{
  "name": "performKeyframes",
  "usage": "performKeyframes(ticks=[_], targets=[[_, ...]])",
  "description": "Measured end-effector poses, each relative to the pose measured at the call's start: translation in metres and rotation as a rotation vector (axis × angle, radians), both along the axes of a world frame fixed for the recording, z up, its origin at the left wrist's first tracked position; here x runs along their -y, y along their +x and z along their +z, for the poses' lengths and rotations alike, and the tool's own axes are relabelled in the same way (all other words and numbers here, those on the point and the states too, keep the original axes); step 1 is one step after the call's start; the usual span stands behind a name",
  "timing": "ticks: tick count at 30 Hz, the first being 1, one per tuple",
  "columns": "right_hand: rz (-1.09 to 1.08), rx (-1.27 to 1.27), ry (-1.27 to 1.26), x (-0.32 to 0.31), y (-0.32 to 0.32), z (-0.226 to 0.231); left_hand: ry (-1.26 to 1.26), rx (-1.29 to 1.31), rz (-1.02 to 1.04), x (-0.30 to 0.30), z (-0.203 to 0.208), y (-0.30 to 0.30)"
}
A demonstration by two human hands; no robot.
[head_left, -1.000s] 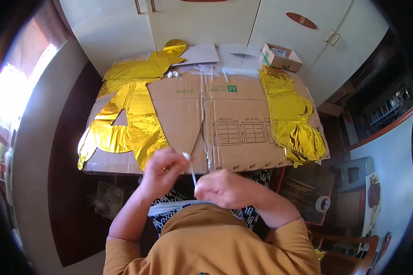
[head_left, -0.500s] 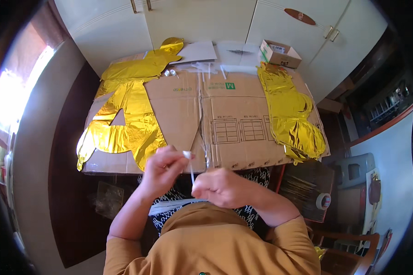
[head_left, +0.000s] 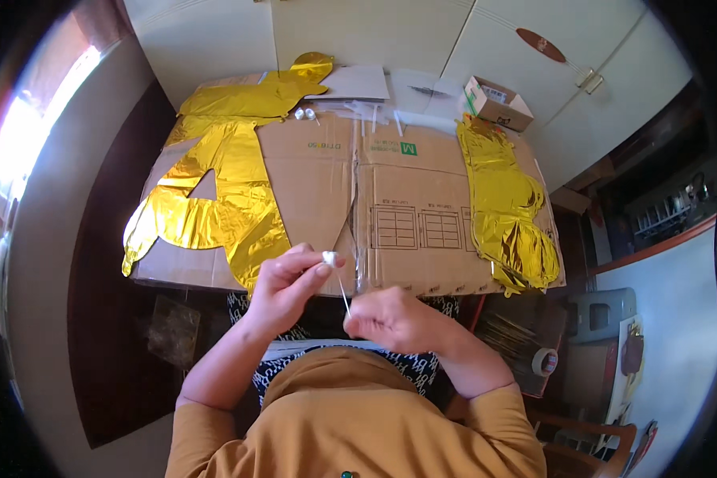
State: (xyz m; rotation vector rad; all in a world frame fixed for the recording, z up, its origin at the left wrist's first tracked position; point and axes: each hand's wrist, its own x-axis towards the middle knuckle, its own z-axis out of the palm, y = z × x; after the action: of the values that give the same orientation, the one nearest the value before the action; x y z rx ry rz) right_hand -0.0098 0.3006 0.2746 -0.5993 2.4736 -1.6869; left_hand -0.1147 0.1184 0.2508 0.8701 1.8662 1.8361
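My left hand (head_left: 295, 279) pinches a small white roll (head_left: 330, 257) between thumb and fingertips, above the near edge of the cardboard. A thin white strip (head_left: 344, 293) runs from the roll down to my right hand (head_left: 394, 320), whose closed fingers grip its lower end. The strip looks taut and slanted; whether it is ribbon or a narrow straw is hard to tell. To the left lies a flat gold foil letter balloon (head_left: 243, 187) shaped like an A. Two more small white rolls (head_left: 304, 114) sit at the back of the cardboard.
Flattened cardboard (head_left: 311, 183) covers the table. Another gold foil balloon (head_left: 494, 191) lies at the right, more gold foil (head_left: 231, 102) at the back left. A small open box (head_left: 498, 103) stands back right by white cabinets (head_left: 358, 40). A tape roll (head_left: 544, 362) sits lower right.
My right hand has moved slightly right and up, and the strip now slants more. The left hand still pinches the roll, a little higher. The whole view has shifted slightly.
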Motion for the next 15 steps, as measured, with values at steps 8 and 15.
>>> performKeyframes(ticks=[8,15], targets=[[-0.051,-0.048,0.018,0.002,-0.005,-0.013,-0.077,0.047,-0.032,0.002,-0.006,0.002],[-0.184,0.047,0.042,-0.007,-0.014,-0.024,0.041,0.128,-0.142,0.002,0.004,0.014]])
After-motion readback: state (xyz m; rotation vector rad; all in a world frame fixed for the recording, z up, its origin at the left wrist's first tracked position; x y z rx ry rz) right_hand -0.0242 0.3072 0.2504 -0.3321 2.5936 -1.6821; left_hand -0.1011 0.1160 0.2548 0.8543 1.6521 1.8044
